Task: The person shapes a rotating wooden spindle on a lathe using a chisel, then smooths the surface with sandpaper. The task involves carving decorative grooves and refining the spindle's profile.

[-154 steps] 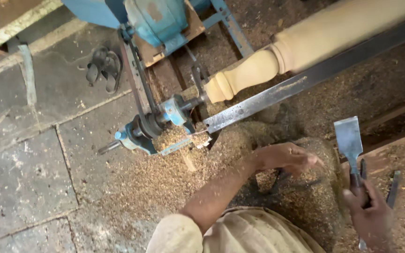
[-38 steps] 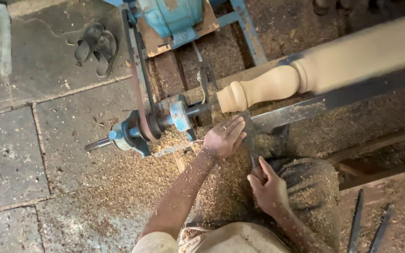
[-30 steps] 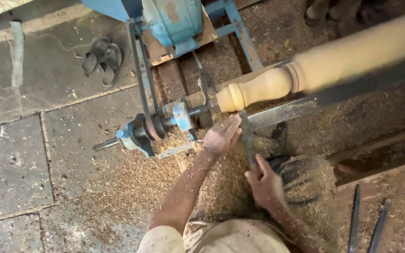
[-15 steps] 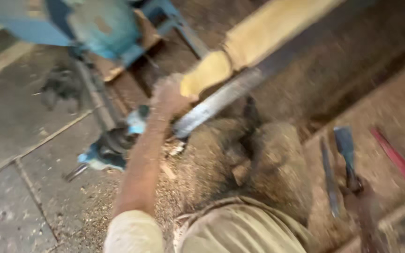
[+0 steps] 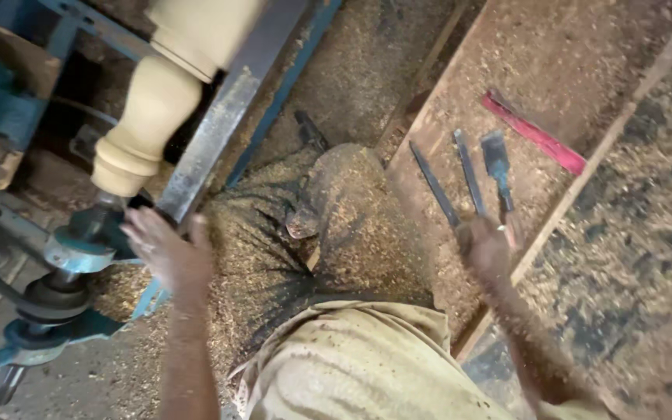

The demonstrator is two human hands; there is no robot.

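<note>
Left hand [image 5: 166,253] spread open beside the lathe's metal rest [image 5: 210,149], under one pale turned spindle [image 5: 149,117]; right hand [image 5: 490,247] grips one of three chisels [image 5: 468,175] on the sawdusty board [image 5: 523,85]; one red bar [image 5: 534,134] nearby.

Cream spindle [image 5: 149,117]; blue lathe frame [image 5: 71,249]; red strip [image 5: 534,134].

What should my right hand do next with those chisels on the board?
Probably close the right hand on one chisel handle and lift it. It rests at the handles of three chisels lying side by side, while the left hand is beside the lathe's tool rest.
</note>
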